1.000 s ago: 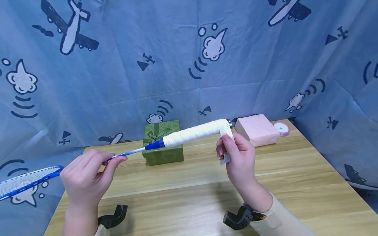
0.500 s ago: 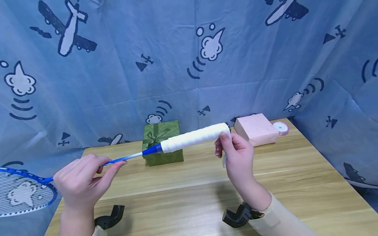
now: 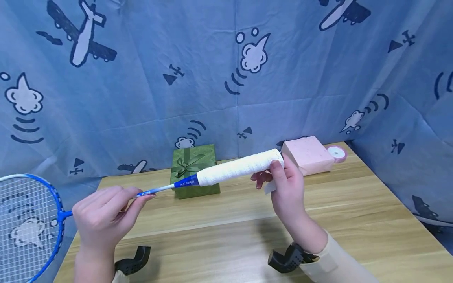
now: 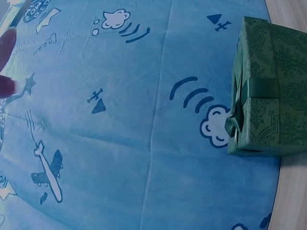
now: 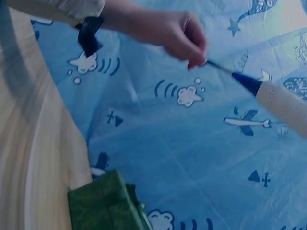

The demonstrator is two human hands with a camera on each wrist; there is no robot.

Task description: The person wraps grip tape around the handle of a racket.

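A blue badminton racket is held in the air above the wooden table (image 3: 247, 220). Its handle (image 3: 237, 169) is wrapped in white grip tape and its strung head (image 3: 24, 224) hangs at the lower left. My left hand (image 3: 102, 216) pinches the thin shaft (image 3: 155, 190) between thumb and fingers. My right hand (image 3: 286, 188) grips the butt end of the handle, with a loose white tape end (image 3: 269, 188) held under its fingers. In the right wrist view the left hand (image 5: 180, 36) pinches the shaft next to the white handle (image 5: 283, 108).
A green gift box with a bow (image 3: 192, 169) stands at the back middle of the table; it also shows as the green box (image 4: 268, 86). A pink box (image 3: 307, 154) and a pink ribbon roll (image 3: 337, 153) sit at the back right. Blue printed cloth (image 3: 141, 78) surrounds the table.
The racket has turned about its shaft: the head went from edge-on to face-on at the lower left. The loose tape end at the butt now lies wrapped closer round the handle.
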